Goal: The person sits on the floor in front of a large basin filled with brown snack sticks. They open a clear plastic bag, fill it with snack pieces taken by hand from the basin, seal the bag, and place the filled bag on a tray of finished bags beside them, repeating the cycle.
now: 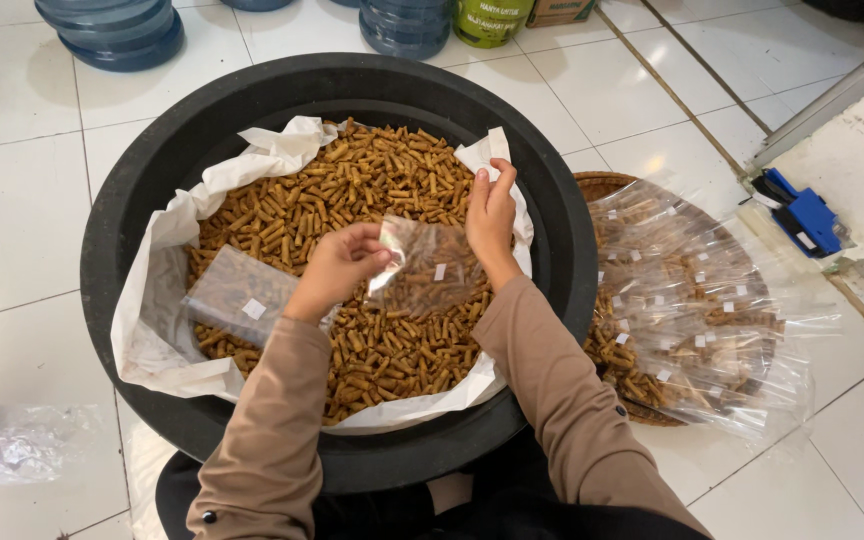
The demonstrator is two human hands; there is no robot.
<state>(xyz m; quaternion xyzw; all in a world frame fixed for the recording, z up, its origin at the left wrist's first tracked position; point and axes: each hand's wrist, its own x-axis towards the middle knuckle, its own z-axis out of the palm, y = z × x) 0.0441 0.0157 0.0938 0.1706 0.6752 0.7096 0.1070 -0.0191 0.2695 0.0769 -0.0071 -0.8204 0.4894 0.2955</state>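
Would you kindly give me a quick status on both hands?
Left hand and right hand holding clear bag open. Bag over snack sticks in black tub. Nothing obstructing.

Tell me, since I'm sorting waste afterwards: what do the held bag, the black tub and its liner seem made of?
Bag, pinched by the left hand and right hand: thin clear plastic film, glossy, see-through, crinkled. Tub: probably moulded plastic or rubber, matte black, thick rounded rim. Liner: white sheet, creased and opaque, likely paper, possibly plastic.
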